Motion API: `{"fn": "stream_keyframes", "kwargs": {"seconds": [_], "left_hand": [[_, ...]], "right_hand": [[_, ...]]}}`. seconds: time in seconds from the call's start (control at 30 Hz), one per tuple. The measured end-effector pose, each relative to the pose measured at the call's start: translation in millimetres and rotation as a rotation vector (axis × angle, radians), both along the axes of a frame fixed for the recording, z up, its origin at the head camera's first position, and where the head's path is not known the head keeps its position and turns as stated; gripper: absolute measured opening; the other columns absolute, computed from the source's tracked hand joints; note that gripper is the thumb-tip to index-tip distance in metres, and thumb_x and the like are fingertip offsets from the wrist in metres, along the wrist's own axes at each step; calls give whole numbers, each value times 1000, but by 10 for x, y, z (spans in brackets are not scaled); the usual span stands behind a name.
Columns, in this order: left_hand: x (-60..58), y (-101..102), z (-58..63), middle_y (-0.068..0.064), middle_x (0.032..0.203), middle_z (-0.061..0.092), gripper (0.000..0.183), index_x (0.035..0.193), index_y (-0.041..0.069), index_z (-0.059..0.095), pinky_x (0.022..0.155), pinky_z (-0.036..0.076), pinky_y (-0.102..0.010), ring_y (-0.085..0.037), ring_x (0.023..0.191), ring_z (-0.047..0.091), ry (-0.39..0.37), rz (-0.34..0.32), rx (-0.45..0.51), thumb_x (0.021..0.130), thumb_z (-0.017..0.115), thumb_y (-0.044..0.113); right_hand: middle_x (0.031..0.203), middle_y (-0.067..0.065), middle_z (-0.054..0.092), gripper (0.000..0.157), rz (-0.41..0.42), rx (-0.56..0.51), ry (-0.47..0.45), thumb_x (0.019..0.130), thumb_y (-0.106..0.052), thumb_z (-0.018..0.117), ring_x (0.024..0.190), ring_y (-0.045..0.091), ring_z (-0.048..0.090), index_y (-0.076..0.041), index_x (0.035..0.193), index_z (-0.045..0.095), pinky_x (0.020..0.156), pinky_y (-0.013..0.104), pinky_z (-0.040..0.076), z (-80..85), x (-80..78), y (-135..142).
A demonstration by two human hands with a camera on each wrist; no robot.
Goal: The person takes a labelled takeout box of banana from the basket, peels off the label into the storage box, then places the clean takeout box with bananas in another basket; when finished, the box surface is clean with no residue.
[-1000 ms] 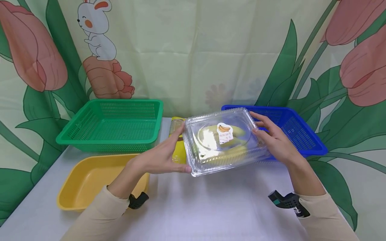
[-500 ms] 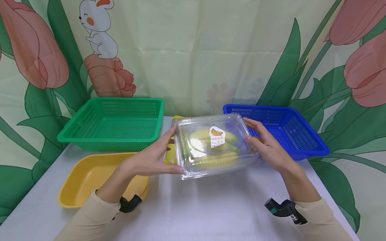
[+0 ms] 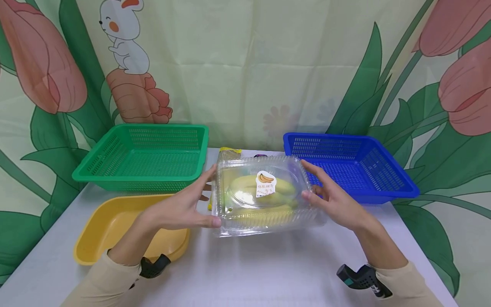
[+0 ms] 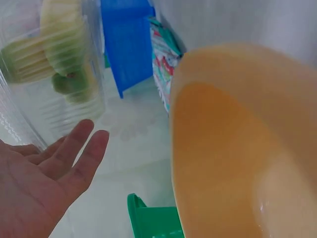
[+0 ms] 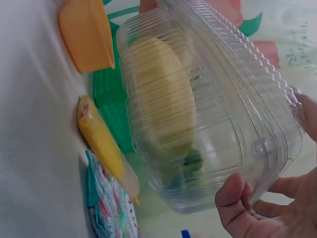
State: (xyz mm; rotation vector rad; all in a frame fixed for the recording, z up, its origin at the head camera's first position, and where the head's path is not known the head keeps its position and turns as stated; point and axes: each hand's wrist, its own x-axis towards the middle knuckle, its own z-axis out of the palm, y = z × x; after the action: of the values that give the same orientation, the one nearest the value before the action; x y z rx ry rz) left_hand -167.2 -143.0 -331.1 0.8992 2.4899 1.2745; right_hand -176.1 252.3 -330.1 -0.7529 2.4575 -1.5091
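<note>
A clear plastic box (image 3: 264,194) with bananas (image 3: 261,187) inside is held above the middle of the white table (image 3: 268,268), between the two hands. The left hand (image 3: 180,207) is pressed against the left side of the box with fingers nearly straight and the thumb under the near corner. The right hand (image 3: 331,198) is placed on the right side, its fingers spread along the wall and the thumb at the edge. A small banana sticker (image 3: 265,184) is seen on the lid. A green basket (image 3: 145,157) stands far left, a blue basket (image 3: 349,166) far right, and a yellow tray (image 3: 111,226) lies near left. Behind the box, a yellow packet (image 3: 229,150) is partly hidden on the table.
</note>
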Motion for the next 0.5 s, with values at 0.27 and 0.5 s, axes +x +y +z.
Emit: {"fn": "stream_keyframes", "kwargs": {"seconds": [0.27,0.5], "left_hand": [[63,-116,-45,-10,162,30,122,163,34,-7,107,48,-50,-31,141,42,-17,-12,-1,83,84,48],[127,-230,-52,-15,159,32,121,163,34,-4,106,47,-54,-35,139,44,-56,-27,-26,83,86,42]], "right_hand": [[171,13,-3,100,142,-63,-25,96,-34,74,137,60,39,-24,167,3,90,38,60,-144,55,-12],[169,14,-3,117,238,-101,-59,87,-24,85,136,51,45,-22,167,-1,98,33,56,-308,141,-54]]}}
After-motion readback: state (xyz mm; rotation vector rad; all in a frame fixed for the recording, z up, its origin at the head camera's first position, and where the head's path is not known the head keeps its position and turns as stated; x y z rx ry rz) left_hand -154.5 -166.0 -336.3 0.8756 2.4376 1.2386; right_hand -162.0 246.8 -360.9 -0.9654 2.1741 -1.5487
